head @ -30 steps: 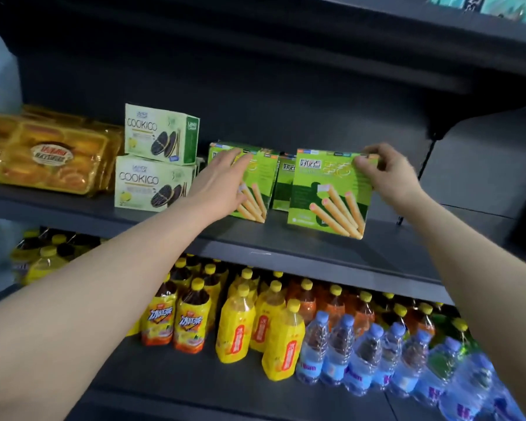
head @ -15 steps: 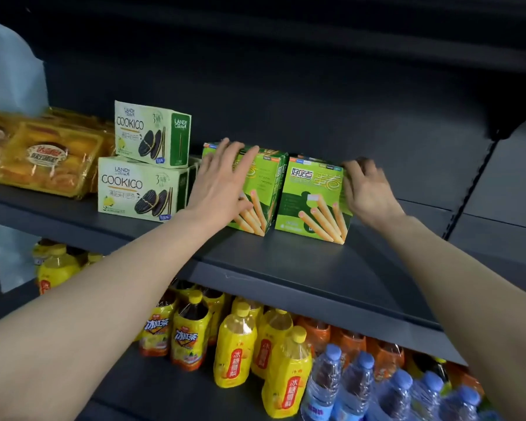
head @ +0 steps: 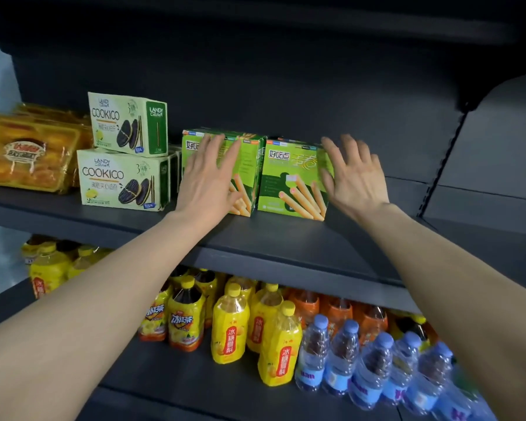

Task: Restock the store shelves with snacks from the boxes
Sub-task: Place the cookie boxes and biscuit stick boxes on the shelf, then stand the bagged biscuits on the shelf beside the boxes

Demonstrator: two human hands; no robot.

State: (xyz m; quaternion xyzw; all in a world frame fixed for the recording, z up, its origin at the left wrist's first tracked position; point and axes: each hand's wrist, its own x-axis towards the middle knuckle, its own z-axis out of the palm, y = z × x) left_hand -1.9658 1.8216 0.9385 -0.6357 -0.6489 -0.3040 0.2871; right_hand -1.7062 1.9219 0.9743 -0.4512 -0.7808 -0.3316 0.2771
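Bright green stick boxes [head: 295, 177], printed with tan biscuit sticks and white lettering, stand on my dark grey shelf [head: 255, 235]. Beside them, pale green cookie boxes [head: 123, 177] carry black sandwich cookies and dark green side panels. Pastry packs [head: 28, 156] glow golden orange. Below, yellow bottles [head: 230, 326] wear red labels, orange bottles [head: 337, 311] sit behind, and clear water bottles [head: 340, 360] show blue caps.
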